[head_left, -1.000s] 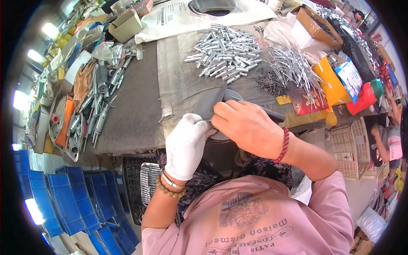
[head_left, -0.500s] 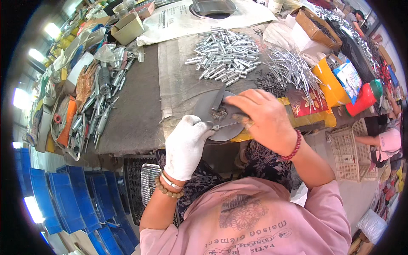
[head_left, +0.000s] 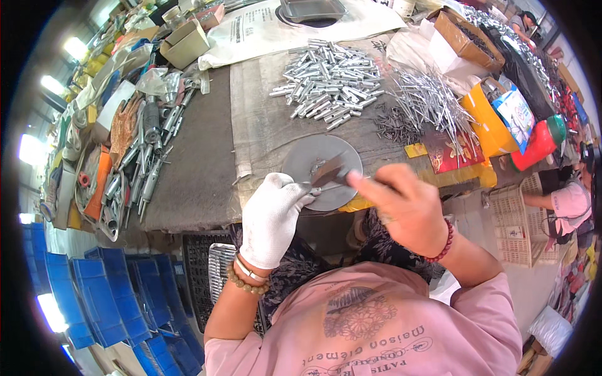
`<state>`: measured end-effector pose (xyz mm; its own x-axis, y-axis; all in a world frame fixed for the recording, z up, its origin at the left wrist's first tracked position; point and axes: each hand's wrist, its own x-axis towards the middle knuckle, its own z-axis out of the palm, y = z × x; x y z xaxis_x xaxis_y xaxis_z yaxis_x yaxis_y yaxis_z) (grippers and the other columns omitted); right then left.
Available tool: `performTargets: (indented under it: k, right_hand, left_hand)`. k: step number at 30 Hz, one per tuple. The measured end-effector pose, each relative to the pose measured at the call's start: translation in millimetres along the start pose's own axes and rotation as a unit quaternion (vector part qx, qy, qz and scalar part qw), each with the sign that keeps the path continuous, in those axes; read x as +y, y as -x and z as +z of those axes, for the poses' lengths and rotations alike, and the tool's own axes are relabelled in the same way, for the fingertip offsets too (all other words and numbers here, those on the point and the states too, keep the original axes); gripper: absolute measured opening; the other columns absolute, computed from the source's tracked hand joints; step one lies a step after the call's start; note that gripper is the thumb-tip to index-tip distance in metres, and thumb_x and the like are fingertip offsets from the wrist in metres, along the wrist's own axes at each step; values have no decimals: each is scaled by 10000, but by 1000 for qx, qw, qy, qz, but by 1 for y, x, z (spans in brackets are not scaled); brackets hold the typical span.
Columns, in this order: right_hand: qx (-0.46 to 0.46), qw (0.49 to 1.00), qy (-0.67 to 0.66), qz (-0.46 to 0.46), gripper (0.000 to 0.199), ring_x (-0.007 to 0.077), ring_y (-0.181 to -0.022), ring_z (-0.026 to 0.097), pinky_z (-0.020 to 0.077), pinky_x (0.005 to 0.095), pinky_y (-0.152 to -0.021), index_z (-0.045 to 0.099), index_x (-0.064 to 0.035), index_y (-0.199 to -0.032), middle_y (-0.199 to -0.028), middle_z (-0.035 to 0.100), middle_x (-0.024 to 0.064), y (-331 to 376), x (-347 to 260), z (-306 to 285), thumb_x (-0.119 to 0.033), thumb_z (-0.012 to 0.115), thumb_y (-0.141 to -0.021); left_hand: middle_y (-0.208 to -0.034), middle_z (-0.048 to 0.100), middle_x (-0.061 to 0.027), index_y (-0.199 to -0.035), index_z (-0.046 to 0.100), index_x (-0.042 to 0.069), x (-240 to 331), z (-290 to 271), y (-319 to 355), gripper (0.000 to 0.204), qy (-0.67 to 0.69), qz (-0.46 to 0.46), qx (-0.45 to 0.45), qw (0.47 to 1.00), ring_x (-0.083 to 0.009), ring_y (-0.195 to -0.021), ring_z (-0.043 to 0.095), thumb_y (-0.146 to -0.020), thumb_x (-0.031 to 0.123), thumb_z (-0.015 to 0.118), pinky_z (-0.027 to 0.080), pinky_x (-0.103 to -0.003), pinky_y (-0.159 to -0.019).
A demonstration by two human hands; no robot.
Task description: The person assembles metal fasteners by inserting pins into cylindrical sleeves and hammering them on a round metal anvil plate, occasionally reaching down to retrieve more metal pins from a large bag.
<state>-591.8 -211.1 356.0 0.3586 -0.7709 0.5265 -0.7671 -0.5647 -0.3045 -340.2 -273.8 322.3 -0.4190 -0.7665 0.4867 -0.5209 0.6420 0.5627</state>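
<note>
My left hand (head_left: pixel 273 218), in a white knit glove, pinches a small silver metal piece (head_left: pixel 315 190) at the near part of a round grey plate (head_left: pixel 300 158). Over that plate, my bare right hand (head_left: pixel 407 210) grips a dark, flat, blade-like tool (head_left: pixel 327 171). Motion smears the tool, so its exact kind is unclear. Its head is close to the left fingertips; I cannot tell whether it touches the metal piece. Beyond the plate lies a heap of short silver tubes (head_left: pixel 332 84). Right of them are thin metal rods (head_left: pixel 433 109) and small dark pins (head_left: pixel 398 127).
Hand tools (head_left: pixel 147 141) and an open carton (head_left: pixel 184 44) crowd the table's left side. At right stand a yellow container (head_left: pixel 489 122), a red bottle (head_left: pixel 538 143) and a brown box (head_left: pixel 469 41). Blue bins (head_left: pixel 94 294) are low left; another person (head_left: pixel 572 207) is at far right.
My right hand has drawn back slightly to the right and nearer me. The dark tool has swung down towards the left fingertips. A thin rod seen between the hands no longer shows.
</note>
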Motion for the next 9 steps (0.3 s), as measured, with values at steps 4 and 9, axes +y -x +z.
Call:
performTargets:
  k: [4,9]
  right_hand:
    - [-21,998,-33,39,634,278,-835,672,568,383,-699,663,-137,-1446,-998,583,105,4,11,14,55,632,-843]
    - [-54,998,-12,35,679,327,-960,666,568,398,-843,646,-147,-1458,-1030,607,133,-15,18,11,63,659,-812]
  left_hand:
    - [-929,641,-116,-993,775,33,3,-3,-1,203,-18,-17,-17,1000,-299,-882,664,-798,-10,811,544,-372,-788]
    - [-989,666,-121,-1005,776,42,-7,-8,1,193,5,4,-47,999,-304,-929,673,-817,16,810,545,-383,-823]
